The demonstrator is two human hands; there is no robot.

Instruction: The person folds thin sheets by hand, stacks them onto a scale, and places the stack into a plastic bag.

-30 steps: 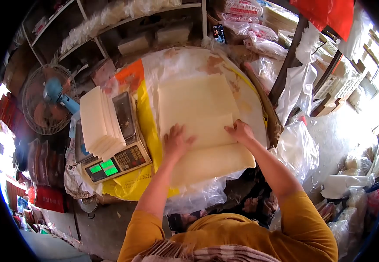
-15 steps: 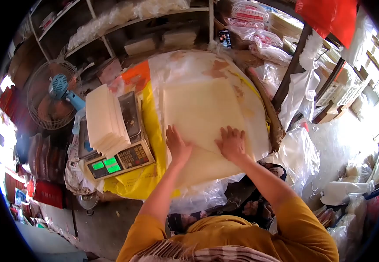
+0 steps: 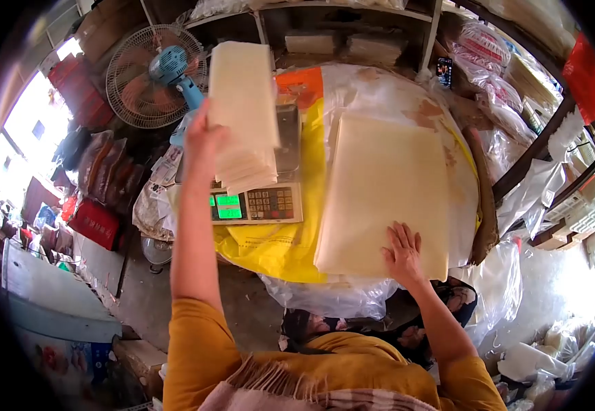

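Observation:
My left hand [image 3: 208,137] is at the left edge of a folded cream sheet [image 3: 241,92], thumb over its face and the other fingers mostly hidden. That sheet is above or on top of a stack of folded sheets [image 3: 246,171] on the digital scale [image 3: 287,198]; how far it is raised I cannot tell. The scale's display glows green. My right hand [image 3: 403,253] lies with fingers spread on the lower right part of a large flat pile of thin cream sheets [image 3: 386,185].
A yellow plastic sheet [image 3: 277,257] lies under the scale and beside the pile. Behind the scale stands a blue fan [image 3: 167,65]. A phone [image 3: 444,71] is propped at the back. Clear plastic [image 3: 332,296] hangs over the front edge. Bagged goods [image 3: 479,48] are stacked at right.
My left hand has left the large pile and moved left and up to the folded sheets on the scale. My right hand stays on the pile, nearer its lower edge. The view has turned left.

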